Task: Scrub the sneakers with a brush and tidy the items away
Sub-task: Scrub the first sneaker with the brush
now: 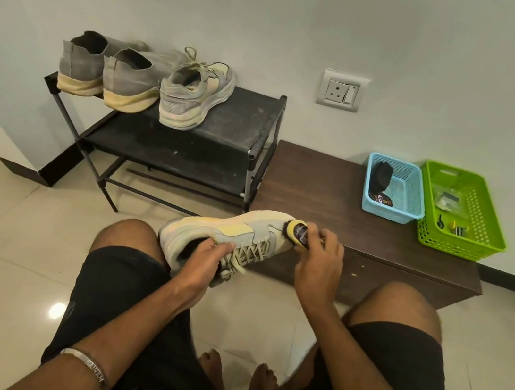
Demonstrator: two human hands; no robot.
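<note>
A pale grey and yellow sneaker (210,231) is held over my lap, toe pointing toward the low bench. My left hand (205,262) grips it at the collar, thumb inside the opening. My right hand (320,258) holds a yellow-backed brush (296,231) with dark bristles pressed against the sneaker's toe area. Its matching sneaker (194,97) stands on the black shoe rack (245,115) near the wall.
Two grey slip-on shoes (110,73) sit at the rack's left end. A dark wooden bench (334,190) carries a blue basket (395,189) with a black item and a tin, and a green basket (469,211) with small bits. Tiled floor lies around my knees and feet.
</note>
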